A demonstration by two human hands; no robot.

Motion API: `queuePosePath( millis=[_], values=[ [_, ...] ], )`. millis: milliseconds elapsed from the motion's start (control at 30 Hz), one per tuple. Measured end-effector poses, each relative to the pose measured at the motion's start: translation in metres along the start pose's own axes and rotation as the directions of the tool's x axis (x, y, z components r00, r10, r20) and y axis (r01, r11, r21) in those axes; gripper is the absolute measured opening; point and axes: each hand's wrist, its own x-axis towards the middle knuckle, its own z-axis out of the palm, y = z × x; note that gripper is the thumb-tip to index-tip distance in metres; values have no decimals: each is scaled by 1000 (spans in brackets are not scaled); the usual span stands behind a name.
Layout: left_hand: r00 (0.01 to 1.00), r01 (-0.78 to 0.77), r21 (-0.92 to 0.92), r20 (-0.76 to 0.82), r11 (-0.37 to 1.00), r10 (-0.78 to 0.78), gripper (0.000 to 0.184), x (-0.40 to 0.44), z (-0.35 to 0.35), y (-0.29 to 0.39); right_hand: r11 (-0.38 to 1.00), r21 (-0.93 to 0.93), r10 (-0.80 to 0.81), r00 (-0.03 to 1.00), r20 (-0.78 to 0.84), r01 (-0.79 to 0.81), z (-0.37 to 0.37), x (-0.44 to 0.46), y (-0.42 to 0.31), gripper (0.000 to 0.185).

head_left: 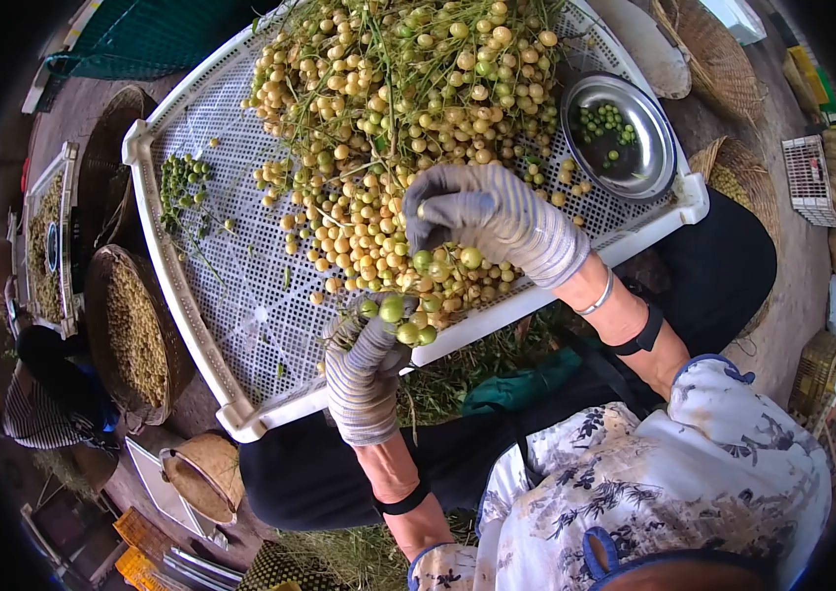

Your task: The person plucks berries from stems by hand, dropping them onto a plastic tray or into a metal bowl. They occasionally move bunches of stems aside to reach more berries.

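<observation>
Over the perforated plastic tray (240, 295), gloved left hand (364, 379) curled round green fruit cluster (391, 308); light grip best, avoids bruising. Gloved right hand (501, 217) half-curled, hold unclear.

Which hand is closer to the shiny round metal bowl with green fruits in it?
The right hand, over the round yellowish fruit left of the bowl. The left hand is farther away, at the near edge of the white plastic tray.

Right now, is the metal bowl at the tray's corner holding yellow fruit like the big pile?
No, the metal bowl holds small green fruit, unlike the mostly yellow pile beside it.
</observation>
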Motion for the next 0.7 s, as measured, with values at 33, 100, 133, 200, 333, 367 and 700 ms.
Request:
queuePosePath(
  millis=[33,100,133,200,333,367,700],
  values=[
    [999,2,-78,44,997,2,34,1,-7,-1,999,22,-25,998,-65,27,-3,-2,2,29],
    [995,-39,-180,87,983,55,34,6,-12,-7,1000,-24,-21,996,-92,19,-5,-6,1,29],
    [994,-16,-196,105,980,37,33,8,-15,-8,996,-89,13,998,-57,-18,-5,-12,0,29],
    [990,39,-224,144,974,-7,31,10,-17,-10,995,-74,72,997,20,-71,3,-18,9,33],
    [995,-5,-29,98,1000,8,33,9,-4,-11,984,-35,169,982,-82,-172,25,-12,15,34],
    [997,-15,-22,71,1000,17,32,10,-5,-13,988,-51,144,986,-80,-149,27,-9,15,32],
    [1000,12,37,14,999,-12,24,7,0,-6,978,-168,106,991,-84,-119,25,-3,3,29]
  ],
)
